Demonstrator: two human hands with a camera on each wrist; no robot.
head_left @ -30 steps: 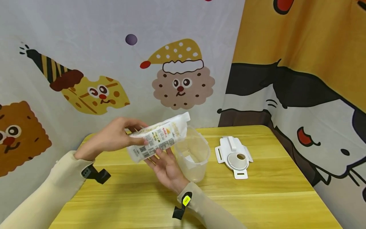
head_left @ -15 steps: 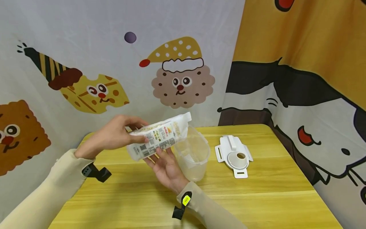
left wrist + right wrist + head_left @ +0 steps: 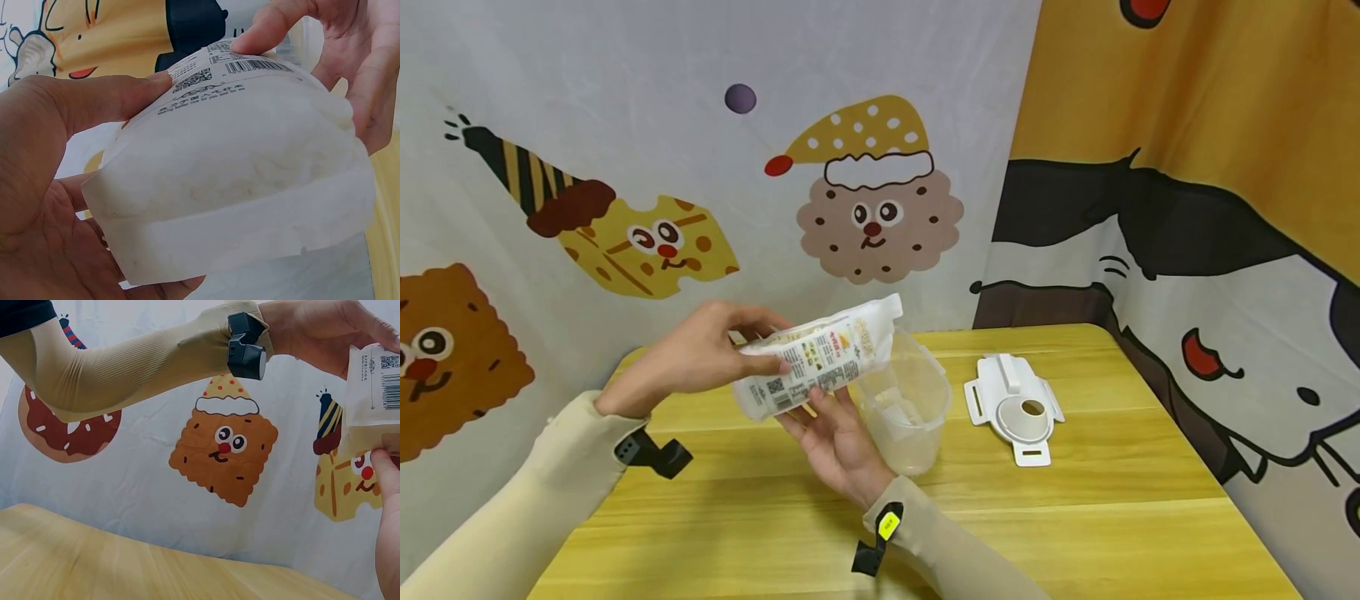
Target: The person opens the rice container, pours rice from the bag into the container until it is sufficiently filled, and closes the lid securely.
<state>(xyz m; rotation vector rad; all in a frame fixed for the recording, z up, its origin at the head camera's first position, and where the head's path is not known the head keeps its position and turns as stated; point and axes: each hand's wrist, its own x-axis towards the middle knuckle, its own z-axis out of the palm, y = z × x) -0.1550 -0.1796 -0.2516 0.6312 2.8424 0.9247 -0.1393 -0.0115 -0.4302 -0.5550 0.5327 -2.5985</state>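
A white printed food bag [image 3: 831, 354] is tilted, its narrow right end raised against the rim of a clear plastic tub [image 3: 928, 392]. My left hand [image 3: 696, 354] grips the bag's wide end from the left, thumb on the printed face. From below, my right hand [image 3: 842, 450] holds it, thumb on the near side and fingers underneath. Barcodes and the folded, creased bottom of the bag [image 3: 237, 181] face the left wrist view. Inside the tub lies a small pale heap [image 3: 898, 408]. The bag's mouth is hidden behind its own side.
To the right of the tub, a white lid [image 3: 1015, 417] with side clips and a round opening lies on the wooden table [image 3: 1075, 525]. A cartoon-printed curtain [image 3: 880, 50] hangs right behind the table's far edge.
Pale stuff in the tub has grown from a flat white patch into a larger, grainy heap. Both hands and the bag have stayed almost still.
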